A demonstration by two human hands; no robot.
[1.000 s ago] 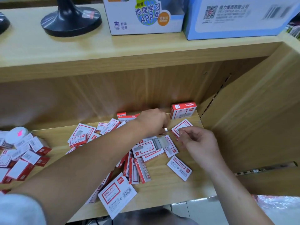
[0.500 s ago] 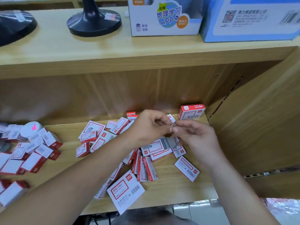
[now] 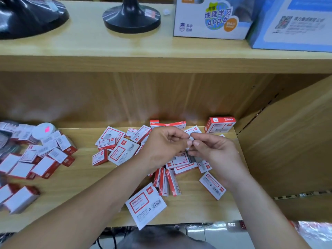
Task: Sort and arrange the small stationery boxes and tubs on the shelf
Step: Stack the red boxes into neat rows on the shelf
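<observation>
Several small red-and-white staple boxes (image 3: 124,153) lie scattered across the middle of the wooden shelf (image 3: 80,178). One box (image 3: 220,125) stands upright at the back right corner. My left hand (image 3: 164,146) and my right hand (image 3: 213,150) meet above the pile, and their fingertips pinch one small pale item (image 3: 191,139) between them; what it is I cannot make out. A larger flat staple box (image 3: 145,205) lies at the front edge. A second heap of white boxes (image 3: 34,159) sits at the left, with a round white tub (image 3: 44,130) behind it.
A wooden side panel (image 3: 287,144) closes the shelf on the right. On the upper shelf stand two black round bases (image 3: 132,18), a white carton (image 3: 212,18) and a blue carton (image 3: 294,26). Bare wood shows between the two heaps.
My hands came together and rose off the pile; a second ago the right hand lay lower, near a box by the back. The view shifted so the shelf sits further right.
</observation>
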